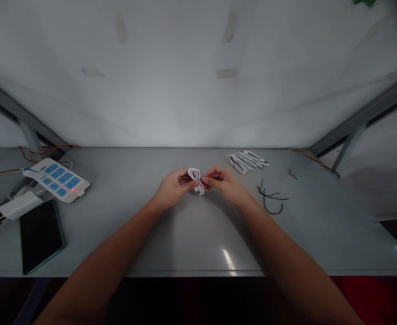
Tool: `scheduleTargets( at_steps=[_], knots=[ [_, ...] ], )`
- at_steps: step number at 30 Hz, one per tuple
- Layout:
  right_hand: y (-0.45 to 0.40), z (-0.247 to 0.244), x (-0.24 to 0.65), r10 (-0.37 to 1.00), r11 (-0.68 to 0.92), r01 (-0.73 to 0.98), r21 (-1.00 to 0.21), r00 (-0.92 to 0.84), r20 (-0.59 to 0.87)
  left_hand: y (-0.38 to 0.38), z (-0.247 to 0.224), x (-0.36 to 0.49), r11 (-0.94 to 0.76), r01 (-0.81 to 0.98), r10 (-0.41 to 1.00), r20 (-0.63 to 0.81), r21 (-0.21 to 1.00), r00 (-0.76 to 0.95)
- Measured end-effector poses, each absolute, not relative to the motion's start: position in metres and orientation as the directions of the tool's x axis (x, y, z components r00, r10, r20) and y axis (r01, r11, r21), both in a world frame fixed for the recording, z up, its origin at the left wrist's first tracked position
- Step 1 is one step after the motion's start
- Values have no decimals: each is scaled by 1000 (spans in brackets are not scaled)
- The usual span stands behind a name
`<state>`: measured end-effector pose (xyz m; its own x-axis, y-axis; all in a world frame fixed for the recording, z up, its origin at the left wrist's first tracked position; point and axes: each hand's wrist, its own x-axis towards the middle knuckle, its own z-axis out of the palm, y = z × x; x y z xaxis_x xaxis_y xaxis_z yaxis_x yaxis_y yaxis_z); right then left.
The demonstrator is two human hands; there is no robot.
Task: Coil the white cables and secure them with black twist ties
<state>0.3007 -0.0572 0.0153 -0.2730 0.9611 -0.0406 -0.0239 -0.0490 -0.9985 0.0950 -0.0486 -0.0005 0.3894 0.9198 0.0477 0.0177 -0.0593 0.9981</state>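
Note:
A white cable (pixel 195 174), coiled into a small bundle, is held up over the middle of the table. My left hand (pixel 175 187) is closed on it from the left, thumb across the coil. From the right, my right hand (pixel 223 183) pinches at the bundle's waist, where a thin dark twist tie (pixel 201 179) shows between the fingertips. Most of that tie is hidden by the fingers. Several loose black twist ties (pixel 269 196) lie on the table to the right of my right hand, and a single short tie (pixel 292 174) lies beyond them.
More coiled white cables (pixel 246 161) lie behind my right hand. At the left are a power strip (pixel 58 179) with a red light, a white charger (pixel 20 205) and a dark-screened phone or tablet (pixel 42 237). The grey table (pixel 191 246) meets a white wall (pixel 171 104).

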Motion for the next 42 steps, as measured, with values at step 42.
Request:
scheduleTargets(
  at_steps=[42],
  knots=[
    [-78, 18, 295, 818, 574, 483, -662, -380, 432, -50, 6, 93, 478, -180, 762, -304, 860, 571]
  ],
)
